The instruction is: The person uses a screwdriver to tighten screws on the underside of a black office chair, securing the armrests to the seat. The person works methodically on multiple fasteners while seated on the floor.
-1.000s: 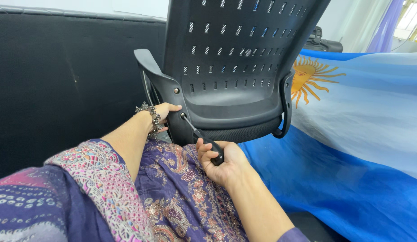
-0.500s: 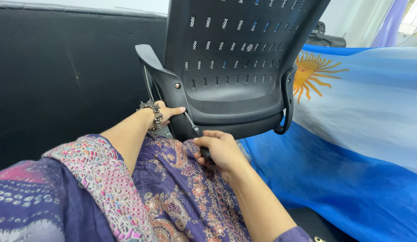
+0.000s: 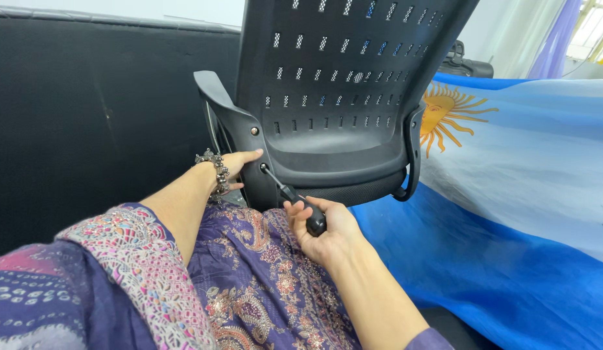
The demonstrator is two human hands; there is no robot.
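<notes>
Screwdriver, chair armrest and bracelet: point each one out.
screwdriver (image 3: 306, 210), head view, on its black handle in the right hand.
chair armrest (image 3: 214, 92), head view, on the black pad of the left-side arm.
bracelet (image 3: 217, 170), head view, on the metal beads at the left wrist.

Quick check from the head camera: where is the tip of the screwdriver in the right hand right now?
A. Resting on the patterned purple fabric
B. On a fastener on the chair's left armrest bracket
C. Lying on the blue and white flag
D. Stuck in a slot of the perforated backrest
B: the right hand holds the screwdriver with its tip against the armrest bracket, which the left hand steadies.
</notes>
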